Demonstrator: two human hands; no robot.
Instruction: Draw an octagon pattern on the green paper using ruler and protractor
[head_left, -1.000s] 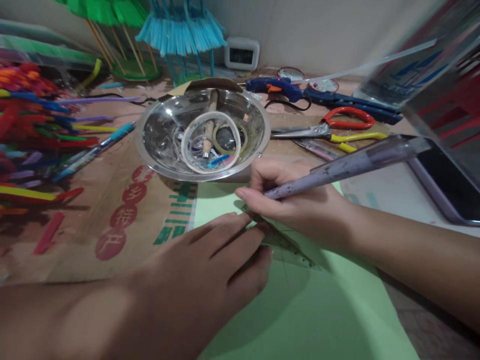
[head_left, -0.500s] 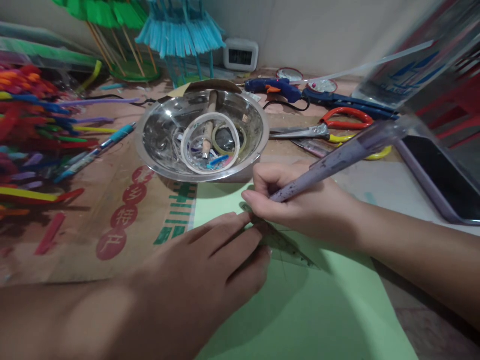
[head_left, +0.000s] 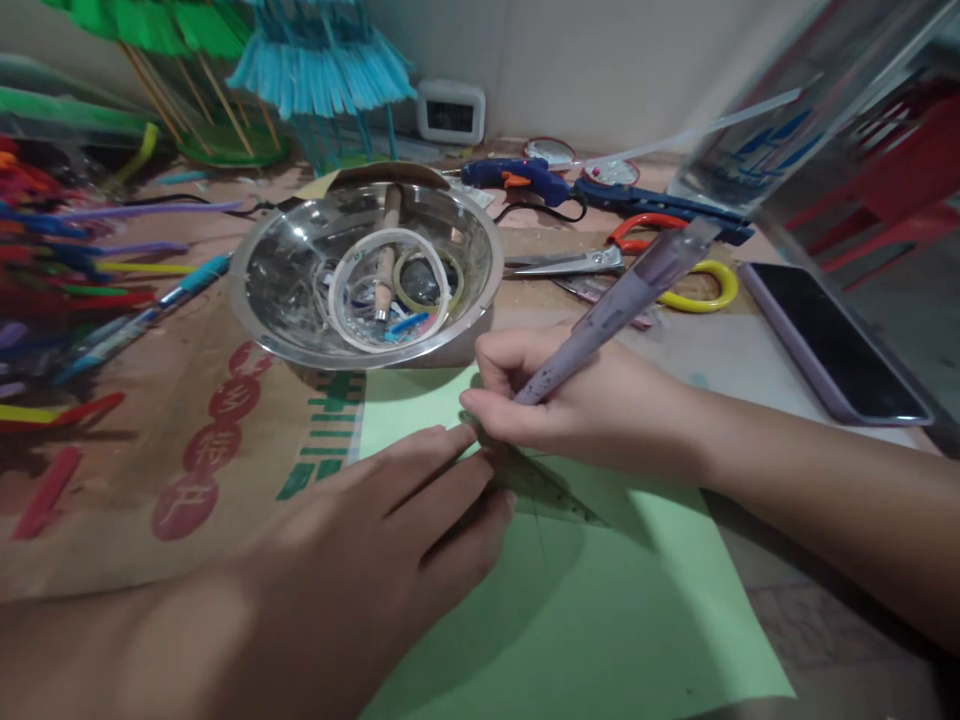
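A sheet of light green paper [head_left: 600, 610] lies before me, with thin lines drawn on it. My left hand [head_left: 420, 520] rests flat across the paper, its fingers stretched over a clear set square [head_left: 559, 490]. Most of the set square is hidden beneath both hands; one pointed end shows. My right hand [head_left: 562, 395] is closed around a purple pen [head_left: 600, 325] that slants up to the right. The pen's tip is hidden behind the fingers, close to the left fingertips.
Beyond the paper stands a steel bowl [head_left: 259, 320] with tape rings and small bits. Scissors [head_left: 701, 287], a blue glue gun [head_left: 517, 178] and a phone [head_left: 832, 340] lie to the right. Pipe cleaners [head_left: 37, 250] and a pen [head_left: 142, 320] are on the left.
The whole scene has shifted left in view as the camera turned. The purple pen stands somewhat steeper in my right hand. My left hand stays on the set square.
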